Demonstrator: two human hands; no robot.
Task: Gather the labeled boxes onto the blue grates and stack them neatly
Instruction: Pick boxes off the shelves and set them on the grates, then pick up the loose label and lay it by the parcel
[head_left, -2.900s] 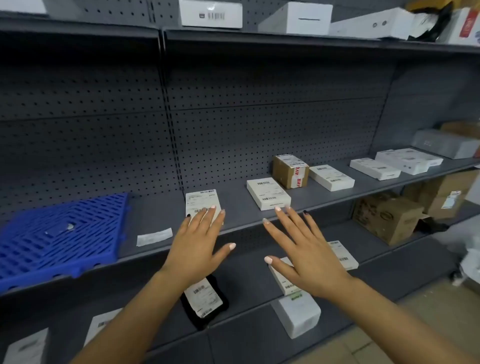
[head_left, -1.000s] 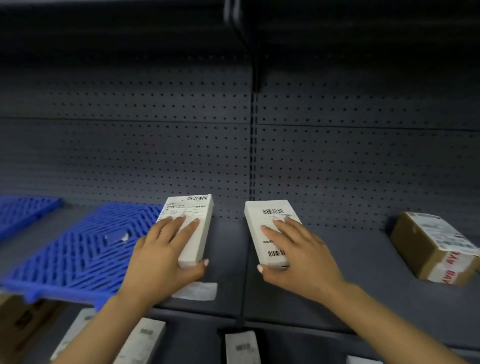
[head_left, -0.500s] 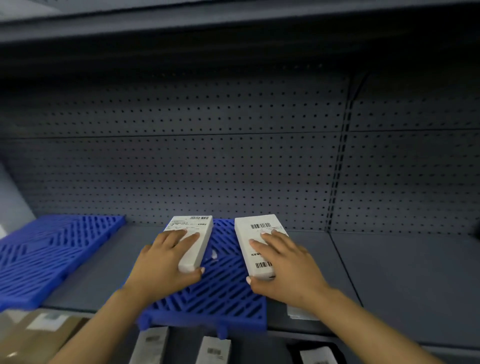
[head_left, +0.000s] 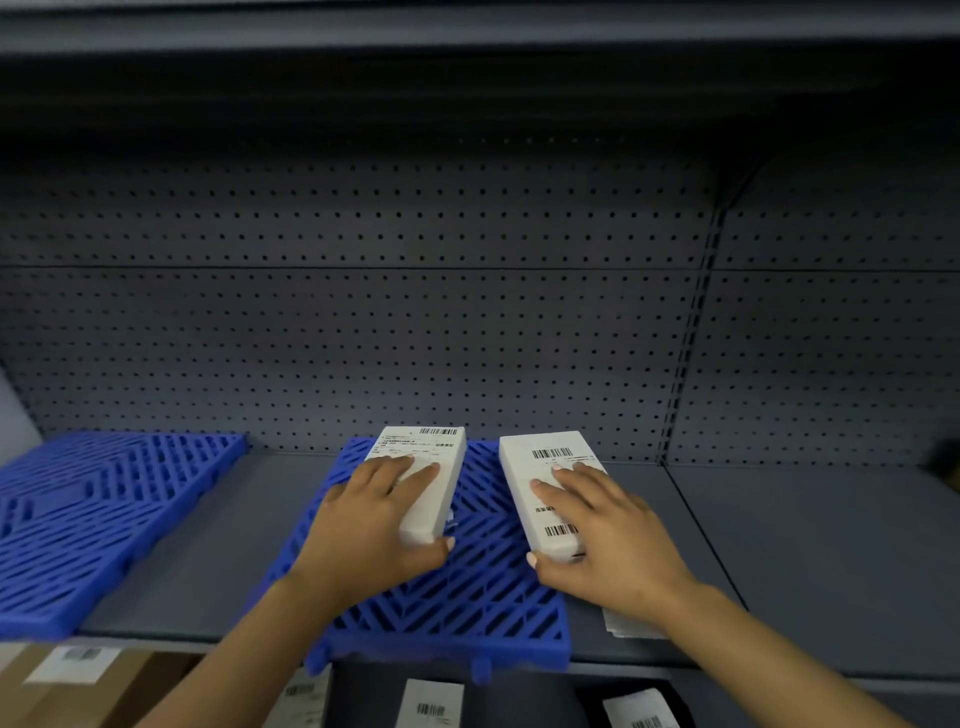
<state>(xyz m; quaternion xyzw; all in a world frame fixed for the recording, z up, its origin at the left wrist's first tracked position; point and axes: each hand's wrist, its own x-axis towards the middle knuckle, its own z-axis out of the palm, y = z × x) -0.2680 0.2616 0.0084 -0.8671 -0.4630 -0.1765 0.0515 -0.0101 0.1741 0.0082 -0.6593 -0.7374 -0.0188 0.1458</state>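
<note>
Hands are working at the centre of the frame, where we are pressing two white rectangular cardboard boxes down over a blue plastic lattice grate (head_left: 457, 613) lying on the grey metal shelf (head_left: 810, 551). Our left hand (head_left: 374, 525) is gripping the left white box (head_left: 423, 467), with the fingers (head_left: 415, 475) lying fairly straight across its labelled top and the thumb hooking round its near end. Our right hand (head_left: 608, 535) is gripping the right white box (head_left: 545, 483) the same way, fingers spread over the barcode label and thumb tucked under the near end. Both boxes are sitting side by side, apart from each other, their far ends pointing toward the grey perforated back panel (head_left: 467, 332). We cannot tell whether the boxes are resting fully on the grate. At the left of the frame a second blue lattice grate (head_left: 93, 525) is lying on the same shelf. Along the bottom edge, a brown cardboard carton (head_left: 62, 691) and dark labelled packages (head_left: 431, 701) are showing on the shelf below.
</note>
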